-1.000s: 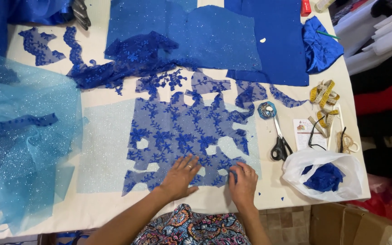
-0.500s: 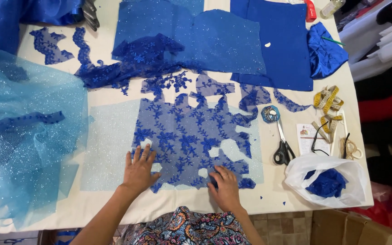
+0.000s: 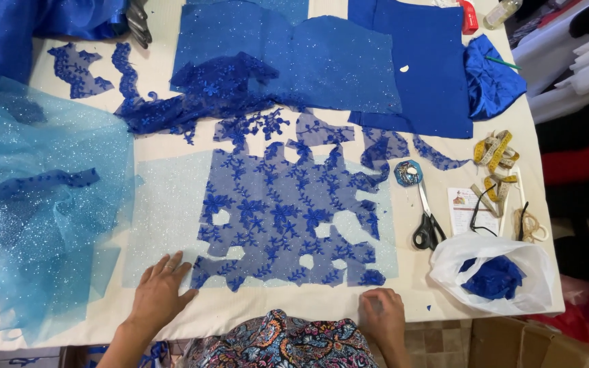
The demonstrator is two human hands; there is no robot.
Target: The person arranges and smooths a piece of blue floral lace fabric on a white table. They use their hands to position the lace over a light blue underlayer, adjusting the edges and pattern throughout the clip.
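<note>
Blue floral lace [image 3: 288,218] lies flat over a pale glittery panel [image 3: 165,211] in the middle of the cream tabletop [image 3: 267,307]. Seen from the head camera, the left hand [image 3: 161,293] rests spread, palm down, on the panel's near left corner, fingertips just beside the lace edge. The right hand [image 3: 382,317] sits loosely curled at the tabletop's near edge, just below the lace's right corner, holding nothing. Light blue tulle [image 3: 35,225] crowds the left side; scissors [image 3: 425,215], a measuring tape [image 3: 493,153] and a white plastic bag [image 3: 492,272] lie to the right.
</note>
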